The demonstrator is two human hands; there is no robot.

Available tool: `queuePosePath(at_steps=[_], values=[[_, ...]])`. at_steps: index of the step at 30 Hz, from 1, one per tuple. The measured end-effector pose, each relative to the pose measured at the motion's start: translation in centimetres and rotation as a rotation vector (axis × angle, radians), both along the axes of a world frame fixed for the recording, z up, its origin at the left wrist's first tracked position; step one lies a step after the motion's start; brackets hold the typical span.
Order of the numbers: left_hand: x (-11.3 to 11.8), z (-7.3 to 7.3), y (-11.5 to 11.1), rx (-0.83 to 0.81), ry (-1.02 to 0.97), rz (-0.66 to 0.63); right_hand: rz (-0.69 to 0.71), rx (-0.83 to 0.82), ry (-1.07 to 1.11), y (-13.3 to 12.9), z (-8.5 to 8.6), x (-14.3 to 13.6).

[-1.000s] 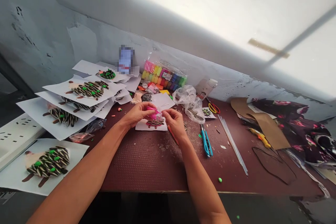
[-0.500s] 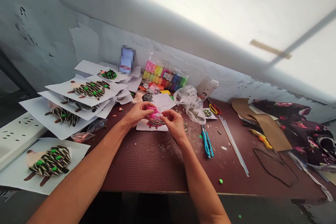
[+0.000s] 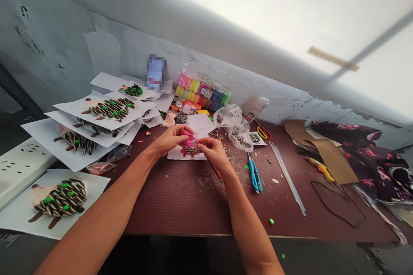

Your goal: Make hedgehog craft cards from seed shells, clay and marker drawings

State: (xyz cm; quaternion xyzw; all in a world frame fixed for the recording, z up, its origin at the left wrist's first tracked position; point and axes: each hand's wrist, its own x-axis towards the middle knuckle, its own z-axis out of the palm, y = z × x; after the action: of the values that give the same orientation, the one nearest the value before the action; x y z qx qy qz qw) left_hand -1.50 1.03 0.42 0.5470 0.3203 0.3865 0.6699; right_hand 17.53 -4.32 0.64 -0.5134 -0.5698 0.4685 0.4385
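Over the middle of the table, my left hand (image 3: 168, 141) pinches a small clear plastic packet of bright pink clay (image 3: 187, 139) between thumb and fingers. The fingertips of my right hand (image 3: 213, 150) are closed on the right side of the same plastic. Just below the packet lies a white paper card (image 3: 180, 155) with a small pink-edged shape covered in striped seeds (image 3: 191, 150), partly hidden by my hands. A thin red-orange object (image 3: 215, 171) shows beside my right wrist, mostly covered.
Stacked paper sheets with seed hedgehogs (image 3: 111, 109) stand at left, near a power strip (image 3: 19, 165). Behind are colored clay packs (image 3: 203, 92) and a crumpled plastic bag (image 3: 237, 124). A blue utility knife (image 3: 254, 174), scissors (image 3: 263, 132), clear sticks (image 3: 288, 180) and glue gun (image 3: 321, 169) lie right.
The pink packet has turned slightly between my fingers, with both hands keeping their grip. The red-orange object by my right wrist has come into view. A green bit below the table edge has shifted left.
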Motion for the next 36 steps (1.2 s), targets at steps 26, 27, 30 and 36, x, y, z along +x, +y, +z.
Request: queuePosePath(at_steps=[26, 27, 30, 36], values=[[-0.1, 0.2, -0.2, 0.038, 0.058, -0.107, -0.101, 0.117, -0.242, 0.4, -0.7, -0.1], [-0.2, 0.2, -0.2, 0.033, 0.055, -0.116, -0.103, 0.115, -0.250, 0.4, -0.8, 0.0], [-0.1, 0.1, -0.2, 0.006, 0.045, -0.117, -0.129, 0.145, -0.288, 0.2, -0.6, -0.1], [0.3, -0.4, -0.1, -0.054, 0.022, -0.070, -0.201, 0.424, -0.484, -0.6, -0.1, -0.9]])
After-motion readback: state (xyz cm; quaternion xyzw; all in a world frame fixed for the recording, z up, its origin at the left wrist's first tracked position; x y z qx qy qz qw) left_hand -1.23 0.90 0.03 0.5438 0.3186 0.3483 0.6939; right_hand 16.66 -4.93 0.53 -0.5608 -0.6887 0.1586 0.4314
